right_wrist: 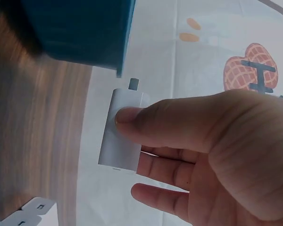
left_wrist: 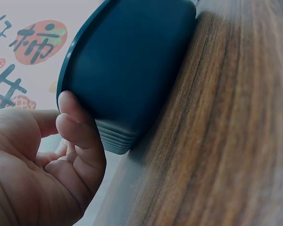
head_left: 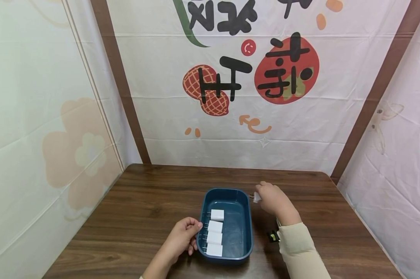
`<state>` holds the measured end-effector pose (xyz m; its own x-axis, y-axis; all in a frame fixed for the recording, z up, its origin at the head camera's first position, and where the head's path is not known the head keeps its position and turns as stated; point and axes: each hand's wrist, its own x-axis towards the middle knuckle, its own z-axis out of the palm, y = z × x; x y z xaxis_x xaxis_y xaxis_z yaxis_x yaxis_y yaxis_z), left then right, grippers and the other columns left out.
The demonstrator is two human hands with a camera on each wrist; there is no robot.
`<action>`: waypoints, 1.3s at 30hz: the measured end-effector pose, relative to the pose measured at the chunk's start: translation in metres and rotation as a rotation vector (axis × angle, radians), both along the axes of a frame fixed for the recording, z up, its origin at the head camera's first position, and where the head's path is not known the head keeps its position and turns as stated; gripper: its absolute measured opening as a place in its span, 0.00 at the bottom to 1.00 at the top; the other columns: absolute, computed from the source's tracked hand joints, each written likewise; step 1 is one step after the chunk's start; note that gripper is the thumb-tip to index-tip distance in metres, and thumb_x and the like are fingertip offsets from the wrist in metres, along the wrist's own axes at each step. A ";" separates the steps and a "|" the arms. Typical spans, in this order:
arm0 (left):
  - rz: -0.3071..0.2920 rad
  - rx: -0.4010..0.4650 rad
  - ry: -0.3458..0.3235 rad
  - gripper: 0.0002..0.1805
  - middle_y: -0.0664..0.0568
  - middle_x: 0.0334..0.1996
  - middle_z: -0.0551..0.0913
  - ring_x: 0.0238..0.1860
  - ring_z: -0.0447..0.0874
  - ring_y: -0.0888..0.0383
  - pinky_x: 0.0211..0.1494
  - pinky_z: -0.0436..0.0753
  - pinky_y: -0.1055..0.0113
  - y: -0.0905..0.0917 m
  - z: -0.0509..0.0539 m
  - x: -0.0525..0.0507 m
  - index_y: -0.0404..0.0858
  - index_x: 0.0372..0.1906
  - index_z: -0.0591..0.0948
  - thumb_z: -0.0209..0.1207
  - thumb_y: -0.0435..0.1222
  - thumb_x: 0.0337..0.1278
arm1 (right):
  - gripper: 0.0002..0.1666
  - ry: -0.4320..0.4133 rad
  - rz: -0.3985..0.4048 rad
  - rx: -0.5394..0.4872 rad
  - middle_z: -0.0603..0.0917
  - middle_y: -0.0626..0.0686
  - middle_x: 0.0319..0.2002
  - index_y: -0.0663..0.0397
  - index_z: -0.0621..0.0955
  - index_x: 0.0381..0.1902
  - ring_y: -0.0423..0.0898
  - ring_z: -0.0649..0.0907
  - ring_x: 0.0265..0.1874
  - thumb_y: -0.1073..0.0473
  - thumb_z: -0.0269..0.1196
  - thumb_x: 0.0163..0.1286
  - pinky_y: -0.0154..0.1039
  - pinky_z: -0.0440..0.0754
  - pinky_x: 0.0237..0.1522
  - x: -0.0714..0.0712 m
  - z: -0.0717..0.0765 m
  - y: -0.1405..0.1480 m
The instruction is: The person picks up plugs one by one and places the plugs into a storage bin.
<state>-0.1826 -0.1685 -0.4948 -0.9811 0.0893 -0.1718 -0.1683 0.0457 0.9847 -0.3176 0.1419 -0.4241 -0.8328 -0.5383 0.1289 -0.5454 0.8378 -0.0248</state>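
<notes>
A dark blue bin [head_left: 245,232] stands on the table, with several white plug adapters [head_left: 217,215] in a column along its left side, prongs toward the left wall. My left hand [head_left: 182,238] grips the bin's left edge, thumb at the rim; in the left wrist view the fingers [left_wrist: 80,129] touch its outer wall [left_wrist: 127,61]. Just outside the bin's upper right corner, my right hand [head_left: 274,199] holds another white adapter [head_left: 257,197], prongs pointing left. The right wrist view has the thumb lying across this adapter [right_wrist: 120,153], close to the bin's rim [right_wrist: 125,47].
The brown wooden table [head_left: 143,213] extends around the bin. White blocky objects [right_wrist: 42,212] show at the lower left of the right wrist view. A small black device [head_left: 273,236] sits by the right wrist. Printed curtains [head_left: 161,116] hang behind and at both sides.
</notes>
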 end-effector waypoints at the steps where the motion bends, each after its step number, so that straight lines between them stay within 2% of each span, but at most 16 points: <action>1: 0.000 0.000 0.000 0.19 0.51 0.20 0.77 0.16 0.74 0.61 0.15 0.74 0.72 0.000 0.000 0.000 0.27 0.50 0.73 0.56 0.42 0.76 | 0.19 0.000 0.001 -0.006 0.83 0.57 0.43 0.62 0.83 0.51 0.53 0.84 0.42 0.66 0.71 0.61 0.54 0.84 0.47 0.001 0.001 0.000; 5: -0.001 0.000 -0.001 0.19 0.52 0.20 0.77 0.16 0.74 0.61 0.15 0.74 0.71 0.001 -0.002 0.000 0.27 0.50 0.73 0.56 0.42 0.76 | 0.19 0.006 0.011 -0.027 0.83 0.56 0.42 0.61 0.83 0.51 0.52 0.83 0.43 0.66 0.71 0.61 0.55 0.84 0.48 0.005 0.004 -0.001; 14: 0.007 -0.006 0.003 0.20 0.51 0.20 0.77 0.15 0.74 0.61 0.15 0.74 0.71 0.003 -0.001 0.000 0.26 0.50 0.74 0.56 0.43 0.76 | 0.23 -0.020 0.011 -0.062 0.83 0.57 0.48 0.60 0.83 0.56 0.52 0.83 0.46 0.63 0.72 0.64 0.54 0.83 0.54 0.011 0.010 -0.005; 24: 0.007 -0.002 0.002 0.19 0.52 0.20 0.78 0.15 0.74 0.61 0.15 0.73 0.72 0.002 -0.002 -0.001 0.26 0.50 0.74 0.56 0.42 0.76 | 0.22 -0.028 0.019 -0.090 0.83 0.55 0.48 0.58 0.83 0.56 0.50 0.83 0.45 0.63 0.72 0.64 0.51 0.84 0.52 0.011 0.010 -0.012; 30: 0.013 -0.006 0.004 0.19 0.52 0.20 0.78 0.15 0.74 0.61 0.15 0.74 0.71 0.000 -0.002 -0.001 0.26 0.51 0.74 0.56 0.42 0.76 | 0.21 -0.035 0.009 -0.104 0.83 0.54 0.49 0.56 0.83 0.56 0.49 0.82 0.45 0.63 0.71 0.64 0.49 0.84 0.52 0.013 0.016 -0.021; 39: 0.011 -0.009 -0.004 0.19 0.51 0.20 0.78 0.16 0.74 0.61 0.16 0.74 0.71 0.001 -0.002 -0.001 0.27 0.50 0.74 0.56 0.42 0.76 | 0.20 -0.041 0.038 -0.080 0.83 0.54 0.50 0.56 0.83 0.56 0.49 0.83 0.44 0.62 0.70 0.66 0.47 0.85 0.51 0.013 0.023 -0.035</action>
<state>-0.1837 -0.1680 -0.4972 -0.9813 0.0774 -0.1761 -0.1723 0.0528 0.9836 -0.3042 0.1072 -0.4011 -0.8172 -0.5594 0.1390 -0.5743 0.8108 -0.1134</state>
